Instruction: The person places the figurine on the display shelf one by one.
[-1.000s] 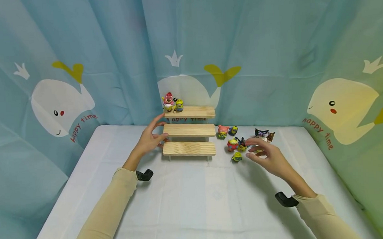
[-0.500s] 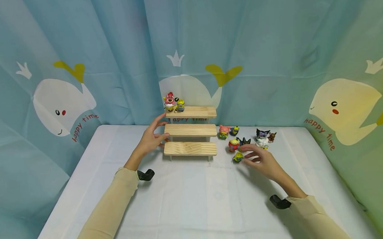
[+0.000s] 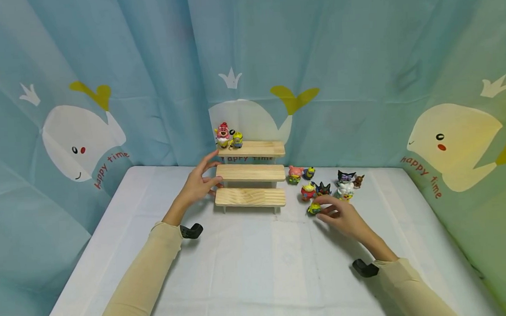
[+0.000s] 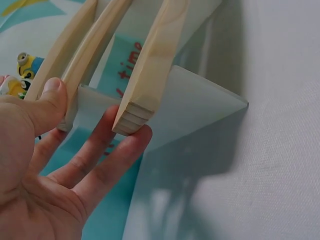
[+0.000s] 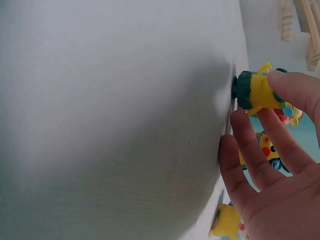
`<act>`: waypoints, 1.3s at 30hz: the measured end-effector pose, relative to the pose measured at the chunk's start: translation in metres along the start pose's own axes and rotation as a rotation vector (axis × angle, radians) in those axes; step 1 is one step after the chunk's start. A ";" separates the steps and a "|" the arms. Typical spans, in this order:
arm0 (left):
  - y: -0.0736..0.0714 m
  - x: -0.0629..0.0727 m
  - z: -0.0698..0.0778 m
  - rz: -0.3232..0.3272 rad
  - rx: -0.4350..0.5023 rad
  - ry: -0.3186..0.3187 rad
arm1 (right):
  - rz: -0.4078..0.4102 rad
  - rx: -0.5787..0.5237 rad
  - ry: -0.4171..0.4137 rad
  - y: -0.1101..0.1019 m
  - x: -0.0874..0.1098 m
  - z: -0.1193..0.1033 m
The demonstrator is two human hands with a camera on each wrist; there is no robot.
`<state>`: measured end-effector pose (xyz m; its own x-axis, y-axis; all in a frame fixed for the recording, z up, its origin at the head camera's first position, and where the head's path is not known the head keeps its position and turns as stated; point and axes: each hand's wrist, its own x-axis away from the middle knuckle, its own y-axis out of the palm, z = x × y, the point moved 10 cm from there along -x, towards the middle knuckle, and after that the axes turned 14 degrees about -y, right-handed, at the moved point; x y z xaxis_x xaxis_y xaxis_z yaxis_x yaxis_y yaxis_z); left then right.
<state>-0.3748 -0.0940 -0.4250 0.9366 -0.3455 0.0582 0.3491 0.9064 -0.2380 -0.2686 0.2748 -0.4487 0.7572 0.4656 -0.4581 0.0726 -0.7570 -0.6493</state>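
A three-tier wooden display stand (image 3: pixel 250 196) with clear supports stands at the back of the table. My left hand (image 3: pixel 196 185) holds its left side; in the left wrist view the thumb lies on the middle board and fingertips touch the lowest board (image 4: pixel 150 85). On the top board sit a pink bear figurine (image 3: pixel 223 136) and a small minion figurine (image 3: pixel 237 140). Right of the stand, my right hand (image 3: pixel 342 216) pinches a yellow minion figurine with a green skirt (image 5: pixel 257 90) between thumb and fingers. Its feet are at the tabletop.
Close behind the right hand are a red-suited figurine (image 3: pixel 308 192) and a dark-eared one (image 3: pixel 323 189). Farther back stand a pink-hooded figurine (image 3: pixel 295 174) and a blue-and-yellow one (image 3: pixel 309 173). More figurines (image 3: pixel 345 187) cluster at right. A whale-print curtain (image 3: pixel 353 134) hangs behind.
My right hand has moved left and down from beside the dark-eared figurine to the yellow minion figurine, and its fingers have closed on it. The left hand stays at the stand.
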 end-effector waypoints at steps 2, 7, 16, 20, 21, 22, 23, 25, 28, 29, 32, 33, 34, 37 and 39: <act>0.000 0.004 0.006 -0.008 0.010 -0.007 | 0.005 0.004 -0.006 0.000 -0.001 -0.001; 0.001 0.007 0.009 -0.017 0.021 0.001 | 0.010 0.023 0.013 0.000 -0.001 0.001; 0.002 0.007 0.008 -0.020 0.002 0.007 | 0.003 0.046 0.029 0.002 0.001 0.007; 0.001 0.005 0.006 -0.019 0.000 0.001 | 0.010 0.054 0.037 0.001 0.001 0.008; 0.001 0.004 0.004 -0.018 0.000 -0.003 | 0.012 0.055 0.036 0.001 0.001 0.007; 0.000 0.002 0.001 -0.017 0.001 -0.005 | 0.015 0.054 0.035 0.000 0.001 0.007; 0.000 -0.001 -0.002 -0.015 0.001 -0.005 | 0.017 0.051 0.034 0.000 0.001 0.006; -0.001 -0.005 -0.008 -0.012 0.000 -0.002 | 0.020 0.043 0.027 0.000 0.000 0.004; -0.002 -0.009 -0.014 -0.003 -0.005 0.007 | 0.022 0.033 0.011 0.000 0.000 0.003; -0.002 -0.009 -0.015 0.001 -0.007 0.010 | 0.022 0.032 0.007 0.000 -0.001 0.002; -0.002 -0.009 -0.016 0.008 -0.010 0.018 | 0.020 0.039 0.006 0.001 -0.001 0.003; -0.002 -0.009 -0.015 0.009 -0.009 0.021 | 0.018 0.042 0.010 0.001 -0.001 0.003; -0.002 -0.009 -0.015 0.010 -0.009 0.022 | 0.016 0.045 0.014 0.001 -0.001 0.004; -0.002 -0.009 -0.015 0.013 -0.007 0.021 | 0.011 0.052 0.024 0.002 0.000 0.007; -0.002 -0.009 -0.015 0.015 -0.008 0.016 | 0.008 0.057 0.032 0.002 0.001 0.008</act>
<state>-0.3839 -0.0962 -0.4397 0.9411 -0.3360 0.0389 0.3349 0.9095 -0.2464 -0.2734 0.2775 -0.4554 0.7780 0.4438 -0.4448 0.0298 -0.7332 -0.6794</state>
